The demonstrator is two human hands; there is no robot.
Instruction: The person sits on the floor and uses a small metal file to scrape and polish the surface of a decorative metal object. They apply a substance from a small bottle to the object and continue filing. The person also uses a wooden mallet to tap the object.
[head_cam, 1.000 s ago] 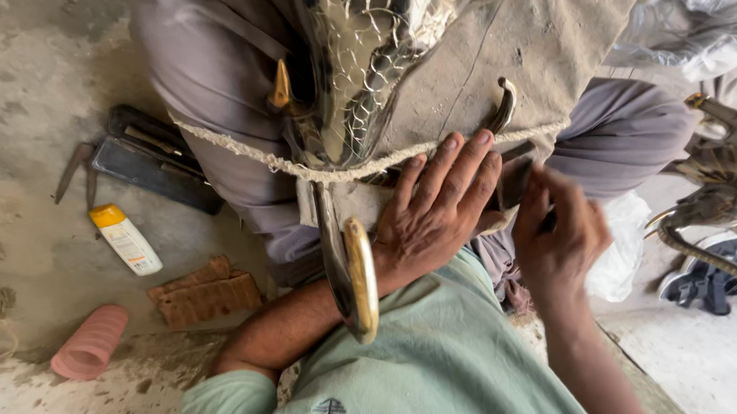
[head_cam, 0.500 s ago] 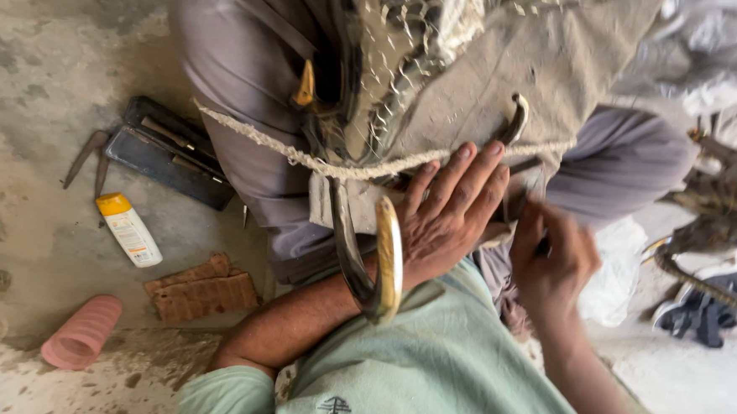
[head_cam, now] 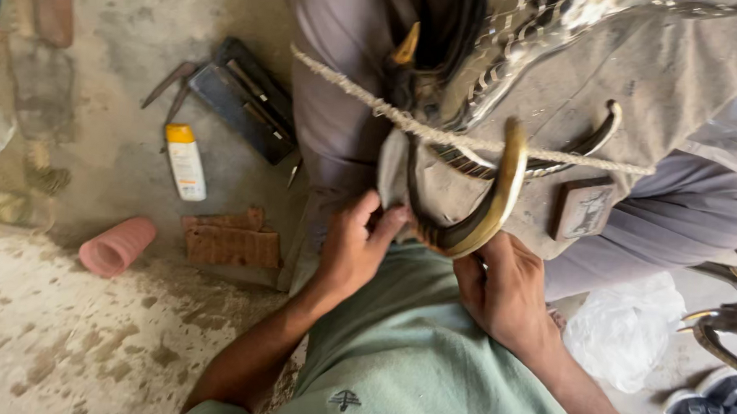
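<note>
Hook (head_cam: 490,213), curved and brass-coloured, arcs up and away between my hands, left fingers (head_cam: 376,220) pinching cloth beside its base, right hand (head_cam: 507,290) curled under it.

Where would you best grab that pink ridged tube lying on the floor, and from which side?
Probably around the middle of the pink ridged tube, coming from above: it lies on its side on the bare floor, apart from the brown blocks, so the hands can close across its round body.

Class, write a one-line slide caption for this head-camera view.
Both hands, left hand and right hand, grip a curved metal hook under a taut rope.
</note>
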